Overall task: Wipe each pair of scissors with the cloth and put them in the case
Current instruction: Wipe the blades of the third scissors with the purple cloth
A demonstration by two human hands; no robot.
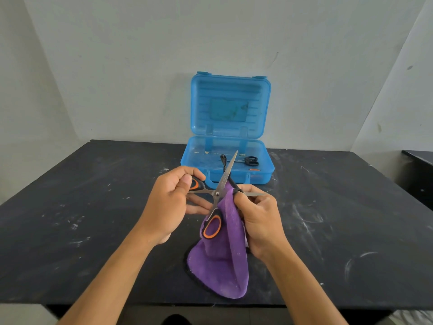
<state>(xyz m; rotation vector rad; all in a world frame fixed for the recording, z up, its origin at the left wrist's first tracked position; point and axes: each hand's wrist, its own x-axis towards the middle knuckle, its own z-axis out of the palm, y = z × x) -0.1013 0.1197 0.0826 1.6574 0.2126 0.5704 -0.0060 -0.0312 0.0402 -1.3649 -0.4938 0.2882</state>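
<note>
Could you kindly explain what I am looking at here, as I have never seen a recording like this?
There is no machine: a person works with bare hands, and the single picture comes from a camera worn on their head, looking forward and down. The left hand holds one handle of the orange-and-black scissors, which are spread open. The right hand has a grip on the purple cloth and presses it to one blade; the cloth's lower end rests on the dark table. Behind stands an open blue case, which already contains small black-handled scissors.
</note>
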